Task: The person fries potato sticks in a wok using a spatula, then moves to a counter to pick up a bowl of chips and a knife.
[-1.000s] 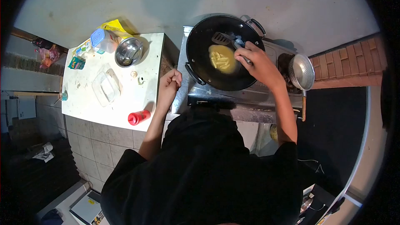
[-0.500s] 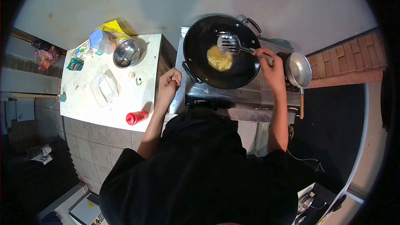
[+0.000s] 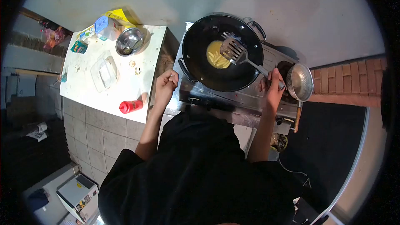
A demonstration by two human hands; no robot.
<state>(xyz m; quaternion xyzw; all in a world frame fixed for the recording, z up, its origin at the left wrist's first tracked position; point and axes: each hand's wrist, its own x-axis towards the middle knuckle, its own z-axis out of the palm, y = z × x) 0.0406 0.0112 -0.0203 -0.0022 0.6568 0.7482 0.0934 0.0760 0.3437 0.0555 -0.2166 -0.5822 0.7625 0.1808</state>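
Note:
A black two-handled wok sits on the stove, with pale yellow strips in oil at its middle. My right hand is closed round the handle of a metal slotted turner, just outside the wok's lower right rim. The turner's slotted head is over the wok, overlapping the right side of the strips. Near the wok's left handle, my left hand is curled into a loose fist, and nothing shows in it.
A metal saucepan with a wooden handle stands right of the wok on the stove. On the white table at left are a steel bowl, a clear plastic container, a blue-lidded tub and a red bottle.
My right hand has drawn back toward me and right with the turner, whose head now faces differently over the wok. My left hand stays closed beside the wok. The view has turned slightly.

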